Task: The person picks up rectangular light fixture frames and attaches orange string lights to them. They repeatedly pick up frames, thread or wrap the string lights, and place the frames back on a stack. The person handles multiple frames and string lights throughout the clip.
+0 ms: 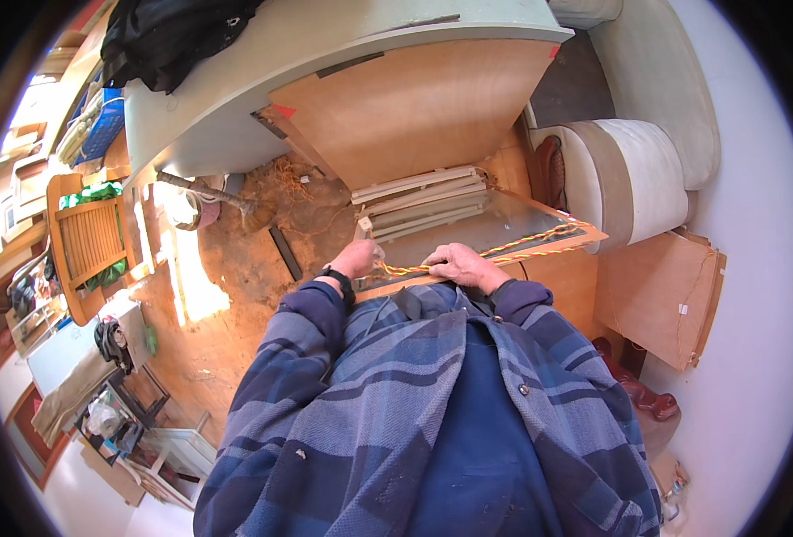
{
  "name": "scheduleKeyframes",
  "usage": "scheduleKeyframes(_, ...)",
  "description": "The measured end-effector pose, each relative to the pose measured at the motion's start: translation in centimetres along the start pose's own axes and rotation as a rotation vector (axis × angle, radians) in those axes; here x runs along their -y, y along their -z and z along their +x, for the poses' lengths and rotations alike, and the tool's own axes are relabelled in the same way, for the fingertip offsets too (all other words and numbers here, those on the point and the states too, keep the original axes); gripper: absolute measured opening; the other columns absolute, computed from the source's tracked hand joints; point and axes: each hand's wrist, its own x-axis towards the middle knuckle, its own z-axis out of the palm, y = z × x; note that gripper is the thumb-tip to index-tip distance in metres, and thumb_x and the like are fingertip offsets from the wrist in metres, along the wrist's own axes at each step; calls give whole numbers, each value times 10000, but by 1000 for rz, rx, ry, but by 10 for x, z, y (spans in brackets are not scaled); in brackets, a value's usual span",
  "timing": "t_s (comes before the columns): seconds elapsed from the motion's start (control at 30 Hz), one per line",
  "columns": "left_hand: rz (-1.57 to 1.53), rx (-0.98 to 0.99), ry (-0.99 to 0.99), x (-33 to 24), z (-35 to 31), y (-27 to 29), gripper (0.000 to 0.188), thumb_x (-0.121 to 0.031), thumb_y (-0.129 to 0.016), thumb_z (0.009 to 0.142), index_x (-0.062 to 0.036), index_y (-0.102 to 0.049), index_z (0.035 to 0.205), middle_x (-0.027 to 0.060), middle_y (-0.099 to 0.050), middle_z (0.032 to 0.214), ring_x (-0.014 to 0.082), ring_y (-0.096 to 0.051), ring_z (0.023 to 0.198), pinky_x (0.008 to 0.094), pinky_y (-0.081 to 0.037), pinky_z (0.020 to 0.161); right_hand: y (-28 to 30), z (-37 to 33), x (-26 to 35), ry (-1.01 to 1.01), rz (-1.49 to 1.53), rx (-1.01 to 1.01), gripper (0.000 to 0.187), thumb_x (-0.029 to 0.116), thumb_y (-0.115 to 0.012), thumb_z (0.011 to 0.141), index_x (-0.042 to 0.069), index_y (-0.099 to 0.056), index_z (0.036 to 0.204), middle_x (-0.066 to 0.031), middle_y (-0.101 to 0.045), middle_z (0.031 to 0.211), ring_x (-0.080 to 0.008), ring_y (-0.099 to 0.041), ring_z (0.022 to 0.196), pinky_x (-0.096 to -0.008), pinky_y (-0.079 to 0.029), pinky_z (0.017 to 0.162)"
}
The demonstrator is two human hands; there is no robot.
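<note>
A twisted red-and-yellow cord (539,237) runs along the near side of a wood-framed panel (548,265) in front of my body. Its left end reaches my left hand (357,259), whose fingers are curled closed on it close to a small pale block (366,225). About a hand's width to the right, my right hand (464,268) pinches the same cord low over the frame. From there the cord spreads into two strands toward the panel's right corner. The fingertips of both hands are partly hidden, and a dark watch (339,285) sits on my left wrist.
Pale slats (423,199) lie on the panel's far side, below an upright plywood board (414,107) under a pale tabletop (262,54). An armchair (629,179) stands at right. Leftward are a dark strip (284,253) on the floor and a wooden folding chair (92,242).
</note>
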Motion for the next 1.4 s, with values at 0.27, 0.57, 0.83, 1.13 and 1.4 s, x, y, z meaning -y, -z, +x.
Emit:
scheduleKeyframes(0.27, 130, -60, 5, 4, -13, -1, 133, -126, -683, 827, -76, -746, 932, 203, -685, 924, 432, -675, 944, 498, -569, 786, -1, 10, -12, 183, -4, -55, 358, 267, -629, 882, 11, -753, 1100, -201, -752, 973, -337, -719, 919, -411, -551, 836)
scheduleKeyframes(0.57, 50, 18, 20, 25, -16, 24, 183, -254, -657, 849, -82, -692, 901, 219, -699, 889, 445, -663, 920, 522, -521, 777, -16, 22, -23, -98, -31, -207, 319, 223, -670, 851, 36, -753, 1095, -187, -755, 1016, -342, -717, 970, -427, -544, 865)
scheduleKeyframes(0.83, 122, 23, 134, 11, -26, 18, 254, -200, -680, 850, -138, -697, 1095, 217, -721, 1003, 433, -663, 1001, 516, -525, 865, -20, 27, -27, -57, -76, -258, 263, 199, -697, 817, 74, -760, 1039, -149, -757, 963, -328, -720, 934, -428, -554, 815)
scheduleKeyframes(1.13, 137, -156, 120, -12, -40, 23, 308, 53, -565, 834, -17, -635, 1125, 278, -551, 1126, 495, -555, 1078, 527, -496, 935, -16, 25, -24, -68, -53, -259, 266, 173, -700, 813, 60, -757, 1047, -165, -759, 982, -327, -724, 952, -422, -559, 836)
scheduleKeyframes(1.4, 328, -80, 300, -28, -48, 39, 192, -140, -614, 874, 7, -707, 954, 264, -728, 927, 420, -717, 883, 517, -578, 792, -13, 21, -23, 30, -38, -283, 300, 190, -662, 785, 51, -759, 1033, -195, -748, 965, -361, -720, 929, -440, -564, 833)
